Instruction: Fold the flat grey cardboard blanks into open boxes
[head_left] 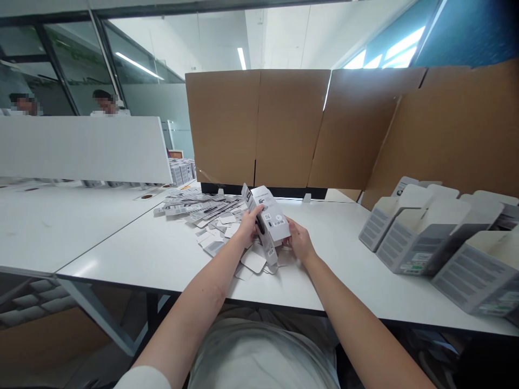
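Both hands hold a white printed cardboard box [273, 216], tilted above the middle of the table. On its left edge my left hand [247, 226] is closed, with the thumb lying over the printed side. A narrow printed panel [268, 249] stands out along that side and reaches down toward the table. My right hand [299, 239] grips the box's near right end, its fingertips partly hidden behind the cardboard. Under and left of the box lies a loose heap of flat printed cartons [190, 204] and small white card pieces [254, 258].
Several open-topped boxes [421, 237] stand at the right of the white table [154, 254]. Brown cardboard panels [227, 129] wall off the back and right. Beyond a white divider [81, 148] at left, two people are visible. More boxes [182, 171] stand behind the heap.
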Tool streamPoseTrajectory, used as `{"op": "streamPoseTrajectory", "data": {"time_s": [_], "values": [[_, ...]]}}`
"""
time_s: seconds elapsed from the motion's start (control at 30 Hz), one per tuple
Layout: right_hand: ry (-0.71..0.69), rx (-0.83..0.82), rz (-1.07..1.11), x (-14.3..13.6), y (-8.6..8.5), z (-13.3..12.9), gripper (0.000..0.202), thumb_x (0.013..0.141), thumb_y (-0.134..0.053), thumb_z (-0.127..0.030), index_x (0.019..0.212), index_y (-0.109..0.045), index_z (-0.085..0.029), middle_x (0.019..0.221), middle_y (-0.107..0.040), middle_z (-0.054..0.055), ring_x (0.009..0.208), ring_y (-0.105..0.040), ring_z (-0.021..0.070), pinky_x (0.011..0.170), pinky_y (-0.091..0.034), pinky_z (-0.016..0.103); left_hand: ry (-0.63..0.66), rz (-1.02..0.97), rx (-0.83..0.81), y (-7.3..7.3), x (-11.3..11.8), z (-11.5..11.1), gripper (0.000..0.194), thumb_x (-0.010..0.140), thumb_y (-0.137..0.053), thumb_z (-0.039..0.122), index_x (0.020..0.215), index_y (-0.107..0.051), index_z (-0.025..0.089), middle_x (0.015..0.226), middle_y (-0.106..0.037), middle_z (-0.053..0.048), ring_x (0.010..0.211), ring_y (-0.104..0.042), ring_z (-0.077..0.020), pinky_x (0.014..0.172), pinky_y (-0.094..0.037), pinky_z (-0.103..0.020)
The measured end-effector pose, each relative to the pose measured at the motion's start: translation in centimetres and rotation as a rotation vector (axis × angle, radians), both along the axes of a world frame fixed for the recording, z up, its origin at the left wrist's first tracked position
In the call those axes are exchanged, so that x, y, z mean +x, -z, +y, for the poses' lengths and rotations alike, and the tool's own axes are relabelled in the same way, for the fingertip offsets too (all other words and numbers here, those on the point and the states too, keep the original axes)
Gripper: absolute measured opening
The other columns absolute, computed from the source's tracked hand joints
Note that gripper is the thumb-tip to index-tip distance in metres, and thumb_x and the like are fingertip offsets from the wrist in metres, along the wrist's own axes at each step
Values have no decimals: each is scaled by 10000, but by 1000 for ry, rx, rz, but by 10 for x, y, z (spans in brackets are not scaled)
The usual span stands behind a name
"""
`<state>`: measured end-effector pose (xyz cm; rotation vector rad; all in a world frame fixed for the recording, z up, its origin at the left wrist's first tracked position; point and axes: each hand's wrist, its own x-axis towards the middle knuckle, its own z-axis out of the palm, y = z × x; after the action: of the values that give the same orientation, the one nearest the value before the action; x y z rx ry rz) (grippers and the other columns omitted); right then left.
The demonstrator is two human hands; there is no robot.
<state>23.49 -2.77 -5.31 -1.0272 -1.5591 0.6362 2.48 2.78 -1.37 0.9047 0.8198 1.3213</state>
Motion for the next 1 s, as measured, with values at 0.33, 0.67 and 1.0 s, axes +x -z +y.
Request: {"op": "streamPoseTrajectory", "data": {"time_s": [0.33, 0.67, 1.0], "values": [[-1, -66, -1, -7, -12, -11, 911, 1015, -699, -835, 1686, -756, -223, 855, -778, 53, 689, -618, 256, 650, -613, 414, 202, -46, -5, -2, 2, -12, 570, 964, -924, 555, 1367, -787, 177, 1238, -901, -189, 1134, -892, -376, 957, -736, -451], [-67, -40, -62, -2, -9, -8, 1033, 973, -740, -888, 1762, -673, -224, 772, -716, 1, 688, -640, 257, 688, -597, 391, 163, 16, -27, -7, -1, -16, 529, 957, -934, 551, 1313, -834, 174, 1157, -913, -185, 1040, -894, -369, 852, -715, -419], [-25, -51, -105, -5, -14, -14, 1074, 899, -907, -767, 1792, -632, -235, 701, -610, -65, 664, -561, 220, 716, -543, 364, 220, 100, -113, 1, -5, -8, 416, 1006, -874, 550, 1217, -829, 195, 1066, -908, -142, 863, -868, -288, 737, -661, -346]]}}
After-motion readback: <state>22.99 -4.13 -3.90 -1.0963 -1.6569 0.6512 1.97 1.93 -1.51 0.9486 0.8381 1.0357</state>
